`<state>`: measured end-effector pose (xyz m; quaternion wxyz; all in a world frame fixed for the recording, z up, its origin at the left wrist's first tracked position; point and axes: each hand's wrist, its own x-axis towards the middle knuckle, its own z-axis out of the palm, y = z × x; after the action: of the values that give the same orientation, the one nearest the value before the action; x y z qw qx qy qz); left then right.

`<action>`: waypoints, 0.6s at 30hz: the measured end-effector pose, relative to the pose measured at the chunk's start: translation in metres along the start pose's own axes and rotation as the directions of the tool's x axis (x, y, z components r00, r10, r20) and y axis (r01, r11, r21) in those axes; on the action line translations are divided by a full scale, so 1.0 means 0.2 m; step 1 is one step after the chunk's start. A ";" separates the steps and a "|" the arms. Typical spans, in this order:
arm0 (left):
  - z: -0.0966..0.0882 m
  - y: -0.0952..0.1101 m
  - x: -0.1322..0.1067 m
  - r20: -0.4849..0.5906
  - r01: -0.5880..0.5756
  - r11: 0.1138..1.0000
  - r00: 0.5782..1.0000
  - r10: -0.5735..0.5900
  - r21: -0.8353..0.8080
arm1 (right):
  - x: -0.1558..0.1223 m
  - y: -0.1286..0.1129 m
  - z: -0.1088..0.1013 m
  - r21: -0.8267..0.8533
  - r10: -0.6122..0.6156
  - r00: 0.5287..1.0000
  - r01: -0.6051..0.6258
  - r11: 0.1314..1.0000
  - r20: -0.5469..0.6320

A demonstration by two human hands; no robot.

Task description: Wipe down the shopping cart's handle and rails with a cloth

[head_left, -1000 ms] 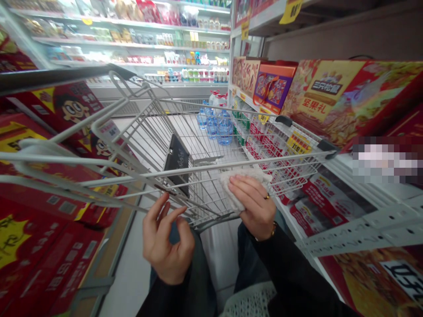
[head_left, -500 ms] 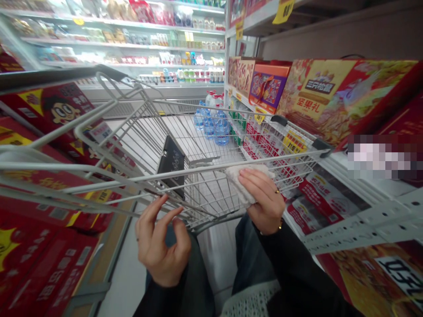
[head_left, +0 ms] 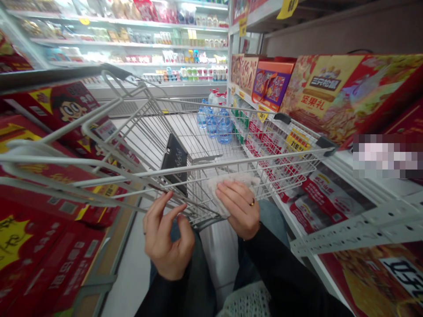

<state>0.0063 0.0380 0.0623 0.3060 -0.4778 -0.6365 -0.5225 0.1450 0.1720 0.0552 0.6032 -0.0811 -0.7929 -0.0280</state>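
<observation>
My right hand [head_left: 238, 207] presses a white cloth [head_left: 238, 178] against the wires at the near end of a grey wire shopping cart [head_left: 264, 159]. The cloth is bunched under my fingers, and a ring shows on one of them. My left hand [head_left: 167, 237] is curled, with its fingertips and thumb up by the cart's lower near wires, holding nothing. A black panel [head_left: 174, 163] stands upright inside the basket, with its far side hidden.
Red cartons [head_left: 39, 246] are stacked along the left of the aisle. Gift boxes [head_left: 330, 97] fill the shelves on the right. Large water bottles [head_left: 220, 125] stand beyond the cart, in front of a chilled display [head_left: 115, 44]. A blurred patch covers part of the right.
My right hand and the cloth have moved left and down along the cart's wires. My left hand has shifted only slightly.
</observation>
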 end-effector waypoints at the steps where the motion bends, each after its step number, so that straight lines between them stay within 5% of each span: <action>1: 0.00 0.00 0.00 0.002 0.004 1.000 1.000 -0.004 -0.001 | 0.02 -0.01 0.00 0.006 0.007 1.000 -0.007 1.000 -0.015; 11: 0.00 0.00 -0.03 0.000 0.066 0.997 0.998 -0.066 -0.034 | -0.27 0.00 0.06 -0.002 0.077 0.993 -0.077 0.997 0.095; 18: 0.00 -0.01 -0.08 0.069 0.163 0.983 0.985 -0.157 -0.089 | 0.02 -0.09 0.05 0.073 0.004 0.999 -0.007 0.997 0.038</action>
<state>0.0105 0.0328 0.0473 0.2204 -0.4550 -0.6564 -0.5599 0.1326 0.1562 0.0570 0.5909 -0.0615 -0.8044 0.0042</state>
